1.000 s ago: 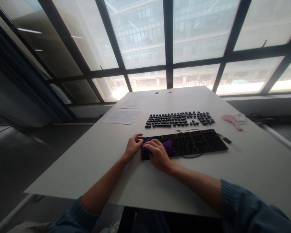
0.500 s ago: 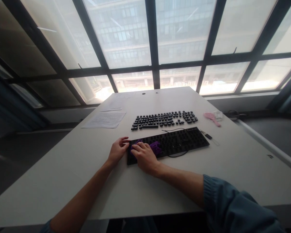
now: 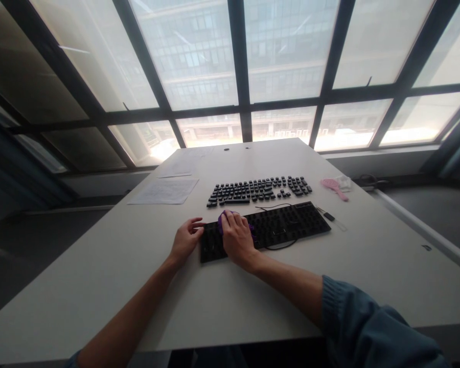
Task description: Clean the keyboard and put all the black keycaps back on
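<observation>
A black keyboard with its keycaps off lies in front of me on the white table. My right hand is closed on a purple cloth and presses it onto the left part of the keyboard; much of the cloth is hidden under the fingers. At the keyboard's left end, my left hand touches the edge with fingers apart, steadying nothing else. Beyond the keyboard, the loose black keycaps are laid out in rows.
Printed paper sheets lie at the left. On the right are a pink hairbrush, a crumpled white tissue or wrapper and a small black tool with thin wires. A black cable runs beside the keyboard. Large windows stand behind the table.
My right hand has slid the purple cloth to the right and slightly away from the keyboard's left end. My left hand stays at the left edge.
</observation>
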`<state>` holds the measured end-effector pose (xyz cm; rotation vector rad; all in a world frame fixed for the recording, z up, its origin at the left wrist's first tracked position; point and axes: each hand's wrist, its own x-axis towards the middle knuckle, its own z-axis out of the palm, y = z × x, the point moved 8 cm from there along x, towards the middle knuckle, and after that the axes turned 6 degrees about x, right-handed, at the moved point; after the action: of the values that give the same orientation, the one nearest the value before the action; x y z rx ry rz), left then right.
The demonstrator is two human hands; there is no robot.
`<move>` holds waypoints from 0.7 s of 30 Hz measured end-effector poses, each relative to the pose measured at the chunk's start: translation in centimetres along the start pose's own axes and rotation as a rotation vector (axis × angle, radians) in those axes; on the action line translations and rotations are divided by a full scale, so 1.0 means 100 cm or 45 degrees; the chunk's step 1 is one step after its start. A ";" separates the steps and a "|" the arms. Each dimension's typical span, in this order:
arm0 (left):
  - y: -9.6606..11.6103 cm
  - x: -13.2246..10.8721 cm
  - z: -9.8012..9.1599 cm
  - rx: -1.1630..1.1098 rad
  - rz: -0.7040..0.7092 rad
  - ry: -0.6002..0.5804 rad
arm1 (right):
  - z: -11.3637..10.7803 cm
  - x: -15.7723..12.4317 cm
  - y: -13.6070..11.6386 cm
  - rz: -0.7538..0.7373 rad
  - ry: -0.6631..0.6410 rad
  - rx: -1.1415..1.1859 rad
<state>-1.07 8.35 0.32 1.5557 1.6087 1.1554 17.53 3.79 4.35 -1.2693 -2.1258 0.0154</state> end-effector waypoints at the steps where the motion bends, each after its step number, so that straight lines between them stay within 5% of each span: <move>1: 0.000 0.000 0.000 0.002 0.000 0.001 | 0.003 0.000 0.002 0.006 -0.010 0.006; 10: 0.000 0.000 -0.001 0.038 -0.014 0.015 | 0.006 0.002 0.005 0.056 -0.056 0.104; 17: 0.005 0.000 -0.002 0.048 0.021 0.015 | 0.008 -0.003 -0.018 -0.277 -0.067 0.190; 21: 0.006 0.000 -0.002 0.066 0.008 0.019 | 0.018 -0.002 -0.009 -0.144 -0.069 0.119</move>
<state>-0.94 8.28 0.93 1.5891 1.6566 1.1390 15.95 3.71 3.13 -1.1045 -2.2140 0.1009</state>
